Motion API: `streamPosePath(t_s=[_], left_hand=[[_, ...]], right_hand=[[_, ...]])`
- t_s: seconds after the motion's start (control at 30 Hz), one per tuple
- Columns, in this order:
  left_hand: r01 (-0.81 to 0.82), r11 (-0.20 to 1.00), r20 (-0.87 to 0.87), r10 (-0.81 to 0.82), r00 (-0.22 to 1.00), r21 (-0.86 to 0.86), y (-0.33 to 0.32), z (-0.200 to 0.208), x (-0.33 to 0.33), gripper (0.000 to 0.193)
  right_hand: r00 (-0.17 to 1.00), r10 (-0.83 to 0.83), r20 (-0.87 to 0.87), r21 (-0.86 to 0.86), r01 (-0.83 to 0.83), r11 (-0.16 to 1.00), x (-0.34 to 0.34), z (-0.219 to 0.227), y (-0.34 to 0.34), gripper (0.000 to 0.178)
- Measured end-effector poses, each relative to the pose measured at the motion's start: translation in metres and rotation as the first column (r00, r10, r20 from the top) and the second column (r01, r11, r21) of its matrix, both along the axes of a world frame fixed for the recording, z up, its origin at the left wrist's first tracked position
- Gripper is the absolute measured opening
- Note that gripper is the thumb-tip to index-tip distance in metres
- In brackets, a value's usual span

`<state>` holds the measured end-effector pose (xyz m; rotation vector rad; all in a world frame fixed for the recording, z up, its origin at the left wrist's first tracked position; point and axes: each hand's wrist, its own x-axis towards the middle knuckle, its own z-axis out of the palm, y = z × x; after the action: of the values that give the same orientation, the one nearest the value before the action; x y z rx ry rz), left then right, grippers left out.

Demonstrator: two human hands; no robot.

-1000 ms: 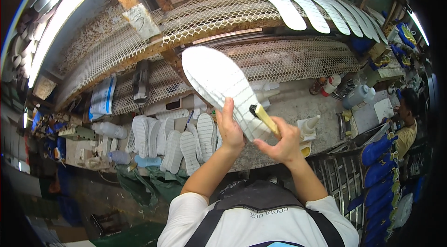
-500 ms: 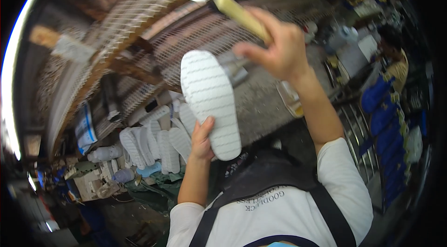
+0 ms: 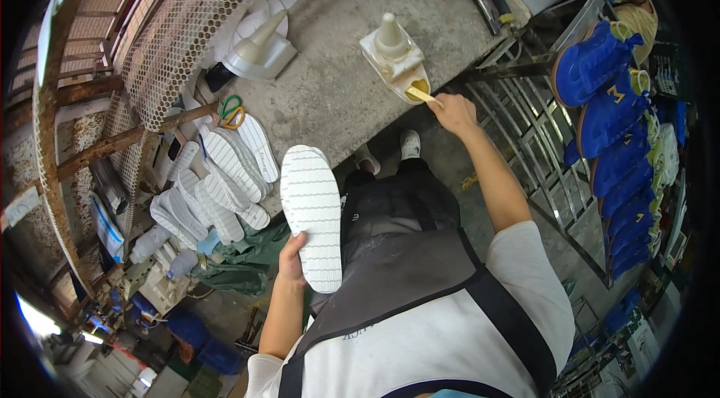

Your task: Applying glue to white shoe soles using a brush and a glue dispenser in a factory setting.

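My left hand point(image 3: 292, 261) holds a white insole point(image 3: 312, 210) upright by its lower left edge, thumb on the face with wavy grey lines. My right hand point(image 3: 456, 114) is closed round the pale yellow handle of a brush point(image 3: 421, 94). The brush's far end is down in the amber-coloured opening of a white plastic container point(image 3: 375, 49) on the bench; its bristles are hidden there. A white cone-shaped nozzle point(image 3: 389, 36) rises from the container's back part.
Several white insoles point(image 3: 214, 207) lie at the left on the concrete bench point(image 3: 330, 75), beside green-and-orange-handled scissors point(image 3: 231, 113). A second white cone-topped container point(image 3: 260, 53) stands farther back. Metal mesh point(image 3: 172, 60) rises at left. Blue shoes point(image 3: 604, 124) hang on a rack point(image 3: 551, 150) at right, near another person point(image 3: 636, 12).
My right hand has come down and back from the raised row of white soles to the container, brush still in it. The insole in my left hand sits slightly lower and further left.
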<state>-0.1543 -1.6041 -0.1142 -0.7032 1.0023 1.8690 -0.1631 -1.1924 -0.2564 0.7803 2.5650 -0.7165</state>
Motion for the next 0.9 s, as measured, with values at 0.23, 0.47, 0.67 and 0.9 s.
streamPosePath(t_s=[0.23, 0.47, 0.67, 0.9], left_hand=[[0.008, 0.985, -0.045, -0.016, 0.999, -0.175, 0.030, 0.003, 0.001, 0.056], [0.122, 0.992, -0.212, -0.129, 0.969, -0.044, 0.081, 0.026, -0.030, 0.055], [-0.164, 0.974, -0.200, 0.193, 0.961, 0.155, 0.085, 0.045, -0.069, 0.042], [-0.340, 0.863, -0.111, 0.405, 0.908, 0.374, 0.050, 0.072, -0.084, 0.039]], right_hand=[[0.989, -0.068, 0.134, -0.795, 0.148, 0.588, 0.019, -0.038, 0.029, 0.037], [0.775, 0.400, -0.489, -0.571, -0.632, 0.524, -0.065, 0.151, -0.016, 0.023], [0.413, 0.684, -0.602, -0.321, -0.909, 0.266, -0.034, 0.198, -0.095, 0.025], [0.594, 0.410, -0.692, -0.512, -0.804, 0.301, -0.029, 0.200, -0.135, 0.017]])
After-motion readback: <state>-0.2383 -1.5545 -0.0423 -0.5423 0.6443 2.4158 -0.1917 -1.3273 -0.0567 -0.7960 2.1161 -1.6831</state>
